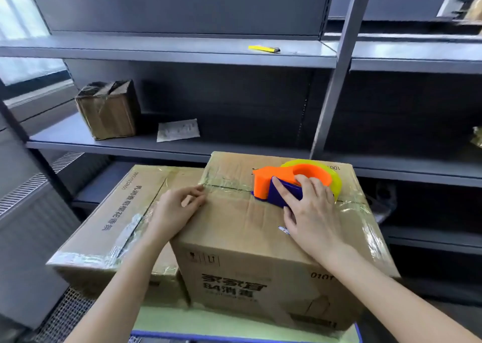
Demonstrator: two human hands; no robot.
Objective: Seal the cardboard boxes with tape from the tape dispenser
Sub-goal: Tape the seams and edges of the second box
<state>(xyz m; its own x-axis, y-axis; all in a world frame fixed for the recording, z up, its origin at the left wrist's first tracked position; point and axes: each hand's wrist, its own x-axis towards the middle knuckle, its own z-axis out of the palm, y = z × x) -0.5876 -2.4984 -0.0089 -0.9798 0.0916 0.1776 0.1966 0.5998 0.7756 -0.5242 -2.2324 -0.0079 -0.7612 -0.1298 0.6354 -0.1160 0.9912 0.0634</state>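
Head view: right hand [307,209] grips the orange tape dispenser [284,179], fingers wrapped on its blue body, pressing it onto the top seam of the tall cardboard box [260,238]. Left hand [177,209], fingers loosely curled and holding nothing, rests at the seam's left end. A flatter taped box [114,225] lies alongside.

Both bare forearms reach forward; the left hand [177,209] lies flat with fingers [194,195] curled, the right hand [310,209] grips palm-down.
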